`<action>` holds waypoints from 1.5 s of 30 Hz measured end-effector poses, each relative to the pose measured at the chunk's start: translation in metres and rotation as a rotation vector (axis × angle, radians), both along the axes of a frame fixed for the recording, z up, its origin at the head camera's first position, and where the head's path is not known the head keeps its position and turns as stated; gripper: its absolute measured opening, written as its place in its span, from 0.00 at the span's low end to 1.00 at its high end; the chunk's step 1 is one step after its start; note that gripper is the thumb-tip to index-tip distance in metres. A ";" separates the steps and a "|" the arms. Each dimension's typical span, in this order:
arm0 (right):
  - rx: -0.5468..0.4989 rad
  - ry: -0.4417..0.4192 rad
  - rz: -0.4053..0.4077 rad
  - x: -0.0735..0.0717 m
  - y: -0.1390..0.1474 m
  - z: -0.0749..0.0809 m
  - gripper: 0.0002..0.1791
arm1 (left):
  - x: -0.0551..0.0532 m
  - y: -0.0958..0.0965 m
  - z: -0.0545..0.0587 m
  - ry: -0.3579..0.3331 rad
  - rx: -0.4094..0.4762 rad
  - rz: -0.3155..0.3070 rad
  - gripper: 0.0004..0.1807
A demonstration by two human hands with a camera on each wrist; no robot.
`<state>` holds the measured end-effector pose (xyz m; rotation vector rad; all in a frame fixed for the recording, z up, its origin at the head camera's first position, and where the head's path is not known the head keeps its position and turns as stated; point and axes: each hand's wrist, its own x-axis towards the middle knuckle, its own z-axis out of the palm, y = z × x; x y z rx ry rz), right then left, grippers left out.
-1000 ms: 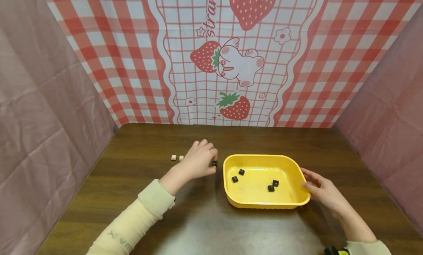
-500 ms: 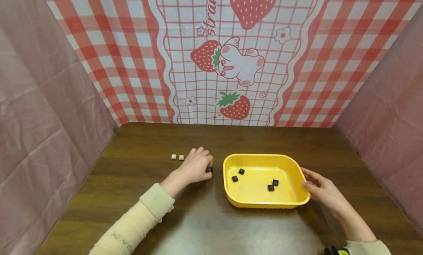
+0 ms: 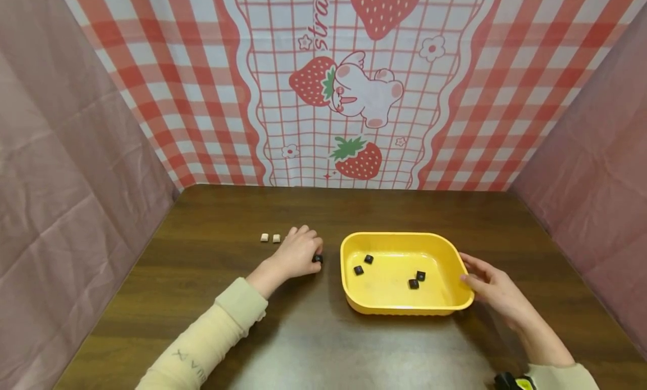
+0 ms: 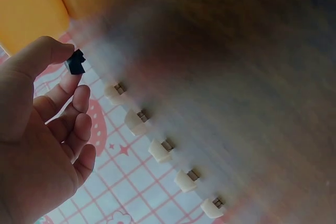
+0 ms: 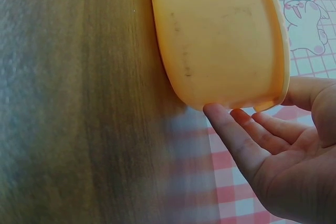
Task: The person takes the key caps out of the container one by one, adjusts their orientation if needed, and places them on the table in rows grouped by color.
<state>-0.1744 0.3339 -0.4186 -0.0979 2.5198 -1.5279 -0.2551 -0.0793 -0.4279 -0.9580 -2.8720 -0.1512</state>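
My left hand (image 3: 297, 254) pinches a black keycap (image 4: 76, 62) between thumb and index finger, just above the table and left of the yellow tub (image 3: 399, 310). In the left wrist view, several cream keycaps (image 4: 159, 151) stand in a row beside the hand. Two of them, one a cream keycap (image 3: 264, 237), show in the head view; the hand hides the others. My right hand (image 3: 497, 293) holds the tub's right end, its thumb over the rim and its fingers against the outer wall. Several black keycaps (image 3: 414, 284) lie scattered on the tub's floor.
The brown wooden table (image 3: 212, 221) meets a red-and-white strawberry cloth (image 3: 354, 98) at its back edge. Pinkish curtains (image 3: 76, 154) hang on both sides. The tub's raised walls stand between the left hand and the keycaps inside.
My left hand has moved left and slightly nearer, away from the tub, with the black keycap still pinched. The right hand and tub stay in place; the head view has shifted slightly.
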 end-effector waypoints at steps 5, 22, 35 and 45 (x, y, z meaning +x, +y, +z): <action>0.004 -0.003 -0.002 -0.001 0.000 0.002 0.36 | -0.002 -0.002 0.000 -0.008 0.012 0.001 0.12; 0.022 -0.001 -0.005 0.000 -0.002 0.003 0.35 | -0.006 -0.004 -0.005 -0.025 -0.015 0.027 0.10; 0.035 -0.014 -0.014 0.000 -0.002 0.003 0.36 | -0.003 0.006 0.014 0.000 0.032 0.011 0.13; 0.031 -0.013 -0.013 0.000 0.000 -0.001 0.36 | 0.007 0.023 0.037 0.039 0.069 0.023 0.13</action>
